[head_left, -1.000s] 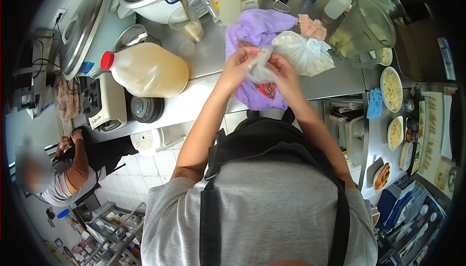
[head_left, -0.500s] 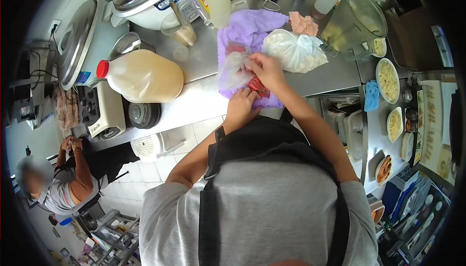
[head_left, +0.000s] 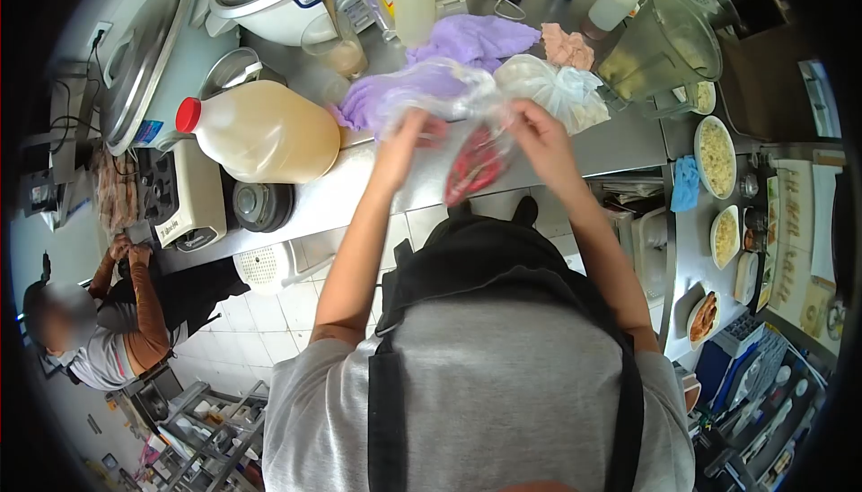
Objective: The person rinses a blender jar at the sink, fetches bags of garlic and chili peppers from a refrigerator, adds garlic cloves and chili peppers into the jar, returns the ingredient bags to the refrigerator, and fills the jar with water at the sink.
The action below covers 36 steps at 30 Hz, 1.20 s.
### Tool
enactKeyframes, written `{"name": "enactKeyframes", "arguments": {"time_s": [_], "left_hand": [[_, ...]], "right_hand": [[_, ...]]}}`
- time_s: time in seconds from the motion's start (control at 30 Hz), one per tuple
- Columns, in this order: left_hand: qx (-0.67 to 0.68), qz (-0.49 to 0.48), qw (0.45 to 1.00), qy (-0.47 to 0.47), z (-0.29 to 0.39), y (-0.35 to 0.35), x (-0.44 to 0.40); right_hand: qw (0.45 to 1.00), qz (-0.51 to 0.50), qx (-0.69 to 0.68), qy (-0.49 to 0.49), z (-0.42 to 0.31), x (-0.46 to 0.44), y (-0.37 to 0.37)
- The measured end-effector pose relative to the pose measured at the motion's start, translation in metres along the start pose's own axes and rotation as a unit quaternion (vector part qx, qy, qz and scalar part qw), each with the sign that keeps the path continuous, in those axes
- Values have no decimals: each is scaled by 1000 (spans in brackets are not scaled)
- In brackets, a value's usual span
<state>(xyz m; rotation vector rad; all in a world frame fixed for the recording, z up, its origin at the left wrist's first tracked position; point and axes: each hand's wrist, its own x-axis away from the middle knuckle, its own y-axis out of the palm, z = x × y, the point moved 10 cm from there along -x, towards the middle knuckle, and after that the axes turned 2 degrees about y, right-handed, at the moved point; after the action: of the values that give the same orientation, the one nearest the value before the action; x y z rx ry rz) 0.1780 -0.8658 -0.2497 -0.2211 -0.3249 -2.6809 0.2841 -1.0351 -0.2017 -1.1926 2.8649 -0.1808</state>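
Note:
A clear plastic bag with red pieces inside hangs in the air over the counter's front edge, smeared by motion. My left hand is closed on the left side of its spread-out mouth. On the right, my right hand pinches the bag's other side near the top. Behind the bag lies a crumpled purple towel, partly seen through the plastic. A knotted white bag with pale contents rests on the counter just beyond my right hand.
To the left stand a large red-capped jug and a blender base. A blender jar and a peach cloth are at the right. Bowls, including one of pale food, line the right counter. Another person works at far left.
The bag with red pieces has been lifted off the purple towel. My hands have moved apart, the left one up and leftward, spreading the bag's mouth. The towel has been uncovered and shifted.

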Motion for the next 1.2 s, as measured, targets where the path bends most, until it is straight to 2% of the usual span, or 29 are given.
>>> {"name": "enactKeyframes", "arguments": {"time_s": [0.03, 0.07, 0.13, 0.17, 0.23, 0.27, 0.33, 0.37, 0.43, 0.53, 0.57, 0.67, 0.73, 0.77, 0.83, 0.87, 0.9, 0.93, 0.97, 1.0, 1.03, 1.07, 1.13, 1.17, 1.2], "left_hand": [[105, -25, 993, -47, -2, 28, 6], [172, 3, 982, -79, 1, 46, 10], [110, -10, 993, -37, 5, 53, 5], [94, -37, 994, -36, 5, 59, 5], [62, -89, 994, -34, 8, 71, 9], [81, -101, 991, -42, 5, 73, 10], [117, -124, 984, -56, 2, 77, 14], [212, -89, 970, -79, 0, 72, 12], [392, -14, 912, -122, 2, 59, 12], [438, -85, 882, -151, -4, 53, 4], [424, -72, 889, -159, -10, 46, 8], [372, -34, 910, -179, -9, 33, 17], [337, -16, 921, -194, -10, 27, 21], [268, -16, 955, -128, -1, 16, 29], [64, -100, 993, 1, -37, -20, 25], [-96, -107, 987, 77, -38, -23, 27], [-253, -91, 951, 151, -39, -26, 29], [-331, -34, 934, 129, -36, -22, 31], [-405, 25, 908, 105, -31, -16, 36], [-476, 81, 872, 80, -22, -11, 39], [-476, 106, 872, 42, -23, -9, 39], [-486, 111, 866, 47, -17, 2, 38], [-508, 127, 850, 54, -9, 18, 41], [-493, 105, 861, 66, -19, 22, 35], [-490, 89, 859, 119, -21, 26, 26]], "right_hand": [[986, -22, 141, -81, -19, 7, 9], [984, -34, 153, -87, -23, 15, 16], [977, -54, 180, -105, -31, 29, 28], [986, -18, 121, -117, -32, 29, 23], [998, 16, -55, 27, 5, 23, 15], [984, 32, -144, 98, 23, 21, 17], [965, 53, -224, 126, 32, 18, 22], [953, 63, -262, 138, 35, 18, 23], [965, 67, -178, 181, 38, 28, 5], [968, 37, -127, 213, 68, 44, -7], [968, 16, -123, 220, 82, 49, -4], [884, -16, -419, 205, 50, 46, 32], [780, 14, -598, 184, 64, 42, 21], [714, 30, -679, 171, 73, 41, 16], [893, -36, -423, 152, 62, 37, 18], [949, -69, -277, 138, 54, 35, 22], [980, -101, -124, 119, 47, 34, 26], [986, -130, 33, 97, 42, 34, 31], [966, -157, 190, 72, 40, 34, 37], [964, -119, 232, 45, 39, 31, 38], [958, -78, 274, 20, 39, 28, 42], [948, -38, 317, -7, 36, 26, 41], [951, -10, 308, -15, 33, 22, 36], [951, 8, 308, -32, 34, 20, 33], [949, 28, 309, -48, 33, 17, 29]]}}
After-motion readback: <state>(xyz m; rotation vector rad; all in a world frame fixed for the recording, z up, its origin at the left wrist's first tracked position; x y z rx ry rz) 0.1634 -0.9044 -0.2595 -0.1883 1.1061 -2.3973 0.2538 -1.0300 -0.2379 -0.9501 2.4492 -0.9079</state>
